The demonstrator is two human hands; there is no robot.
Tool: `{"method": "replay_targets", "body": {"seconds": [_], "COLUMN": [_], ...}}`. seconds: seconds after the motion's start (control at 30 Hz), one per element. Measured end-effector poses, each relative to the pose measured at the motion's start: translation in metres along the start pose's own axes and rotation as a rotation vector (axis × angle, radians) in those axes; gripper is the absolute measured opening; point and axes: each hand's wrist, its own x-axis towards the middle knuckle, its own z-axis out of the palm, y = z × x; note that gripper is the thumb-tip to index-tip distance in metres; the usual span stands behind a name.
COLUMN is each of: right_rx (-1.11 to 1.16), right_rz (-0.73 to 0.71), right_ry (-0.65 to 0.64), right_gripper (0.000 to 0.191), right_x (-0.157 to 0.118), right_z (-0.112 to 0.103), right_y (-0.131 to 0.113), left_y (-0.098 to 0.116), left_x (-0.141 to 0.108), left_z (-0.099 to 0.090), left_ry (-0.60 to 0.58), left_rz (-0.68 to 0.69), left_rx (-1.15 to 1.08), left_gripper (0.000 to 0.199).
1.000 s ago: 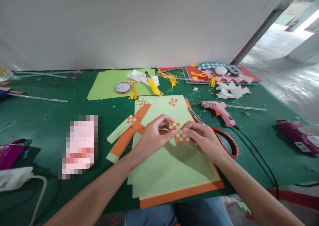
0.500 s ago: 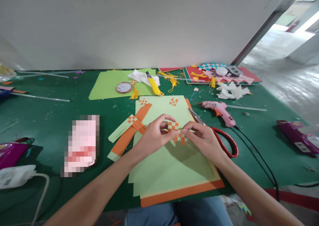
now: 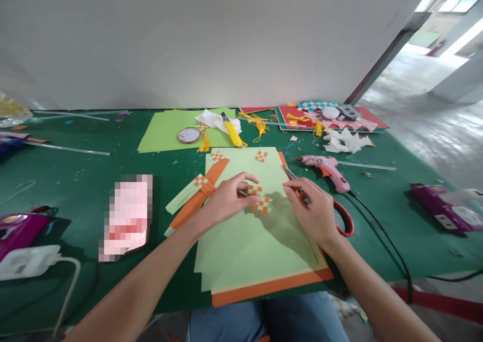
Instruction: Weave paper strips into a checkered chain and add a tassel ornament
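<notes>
My left hand [image 3: 234, 196] pinches the edge of a small woven paper piece in orange and pale green checks [image 3: 261, 204], over a stack of pale green sheets [image 3: 260, 251]. Apart from that piece, to its right, is my right hand [image 3: 313, 211]. Its thumb and fingertips are pressed together; whether anything tiny is between them does not show. Beneath the right hand lies a pair of scissors with red handles [image 3: 345, 219], partly covered by it. Orange and green paper strips [image 3: 190, 201] lie crossed beside my left wrist.
Small checked pieces [image 3: 261, 156] lie at the stack's far edge. A pink glue gun [image 3: 328, 168] with a black cord rests to the right. Behind are a yellow cutter [image 3: 233, 132], a round tin [image 3: 189, 135] and yellow tassels [image 3: 261, 126]. A blurred pink object [image 3: 128, 216] lies left.
My right hand has let go of the checked piece and moved away to the right, over the scissors. My left hand still holds the piece, shifted slightly left.
</notes>
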Motion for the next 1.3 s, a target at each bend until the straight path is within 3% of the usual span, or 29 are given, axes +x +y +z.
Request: {"method": "replay_targets", "body": {"seconds": [0.27,0.5,0.7,0.83,0.97,1.2,1.3], "right_rx": [-0.037,-0.087,-0.329,-0.818,-0.882,-0.796,-0.708], "right_rz": [-0.003,0.107,0.106,0.12,0.135,0.293,0.231], "right_ry": [0.031,0.138,0.285,0.127,-0.054,0.017,0.107], "right_gripper": [0.012,0.015,0.023,0.043,0.054,0.041,0.038], "right_x": [0.002,0.004,0.017,0.022,0.024,0.028,0.026], "right_z": [0.001,-0.002,-0.034,-0.059,-0.056,-0.045,-0.044], "right_y": [0.003,0.011,0.049,0.089,0.112,0.105,0.088], "left_y": [0.001,-0.009,-0.009,-0.006,-0.01,-0.016,-0.019], "left_x": [0.001,0.004,0.003,0.002,0.003,0.006,0.008], "left_z": [-0.003,-0.009,-0.008,-0.004,-0.002,-0.001,-0.002], "left_ry": [0.02,0.066,0.108,0.102,0.119,0.184,0.204], "left_rz": [0.029,-0.007,0.014,0.035,0.052,0.059,0.04], "left_rx": [0.039,-0.068,0.031,0.092,0.108,0.112,0.127], "left_gripper": [0.019,0.035,0.034,0.03,0.031,0.029,0.03]}}
